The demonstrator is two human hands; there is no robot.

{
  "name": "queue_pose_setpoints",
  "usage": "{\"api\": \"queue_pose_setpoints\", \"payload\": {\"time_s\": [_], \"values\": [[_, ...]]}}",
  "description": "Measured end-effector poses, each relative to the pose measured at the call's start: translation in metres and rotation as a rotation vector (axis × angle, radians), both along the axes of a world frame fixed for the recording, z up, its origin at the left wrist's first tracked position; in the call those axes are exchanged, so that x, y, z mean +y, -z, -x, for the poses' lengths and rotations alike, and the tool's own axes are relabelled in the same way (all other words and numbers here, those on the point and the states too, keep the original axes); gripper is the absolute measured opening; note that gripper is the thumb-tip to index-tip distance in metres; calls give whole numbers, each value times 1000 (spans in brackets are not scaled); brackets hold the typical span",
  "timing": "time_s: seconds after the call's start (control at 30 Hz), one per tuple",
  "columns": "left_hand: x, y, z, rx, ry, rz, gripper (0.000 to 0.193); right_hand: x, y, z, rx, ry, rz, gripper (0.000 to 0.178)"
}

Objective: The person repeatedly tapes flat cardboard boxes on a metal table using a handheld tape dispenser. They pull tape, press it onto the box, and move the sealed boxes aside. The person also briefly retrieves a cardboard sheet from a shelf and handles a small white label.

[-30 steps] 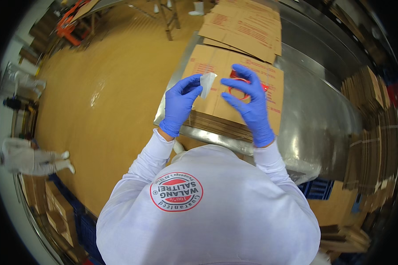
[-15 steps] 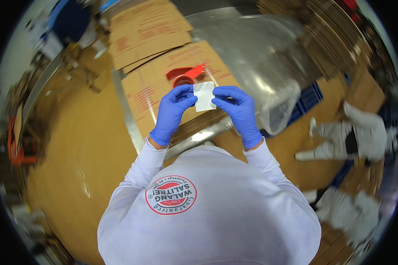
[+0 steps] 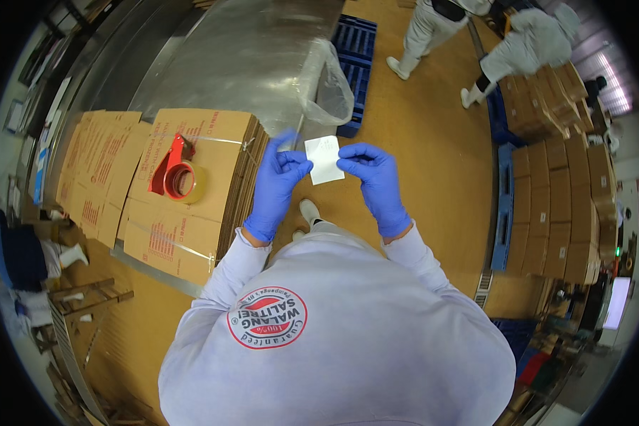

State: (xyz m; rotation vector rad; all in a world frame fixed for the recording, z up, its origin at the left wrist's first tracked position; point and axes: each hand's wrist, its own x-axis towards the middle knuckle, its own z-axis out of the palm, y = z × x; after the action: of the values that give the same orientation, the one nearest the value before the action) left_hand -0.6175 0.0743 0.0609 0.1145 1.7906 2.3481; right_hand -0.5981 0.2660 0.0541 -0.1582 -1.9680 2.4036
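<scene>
A small white slip of paper with faint marks is held up in front of me. My left hand, in a blue glove, pinches its left edge, and some of those fingers are blurred. On the opposite edge, my right hand, gloved the same way, grips it between thumb and fingers. To the left, a red tape dispenser with a roll of clear tape lies on a strapped stack of flat cardboard boxes. Neither hand touches the dispenser or the stack.
Beyond the stack is a metal table with clear plastic sheeting at its edge. A dark blue pallet stands beside it. Stacked cartons rise at the right, and two people in white are at the upper right.
My body has turned to the right, so the box stack and dispenser now lie to my left and the carton stacks show at right. The paper stays between both hands.
</scene>
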Motion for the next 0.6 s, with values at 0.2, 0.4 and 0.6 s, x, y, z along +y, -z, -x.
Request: {"api": "queue_pose_setpoints", "payload": {"time_s": [0.2,0.4,0.6], "values": [[15,-1,-1,170,3,144,88,-2,0,-21,230,221,-262,18],[15,-1,3,267,10,199,84,-11,-8,-18,249,298,-430,15],[6,3,25,588,-132,716,80,15,-14,-1,495,370,-1087,10]]}}
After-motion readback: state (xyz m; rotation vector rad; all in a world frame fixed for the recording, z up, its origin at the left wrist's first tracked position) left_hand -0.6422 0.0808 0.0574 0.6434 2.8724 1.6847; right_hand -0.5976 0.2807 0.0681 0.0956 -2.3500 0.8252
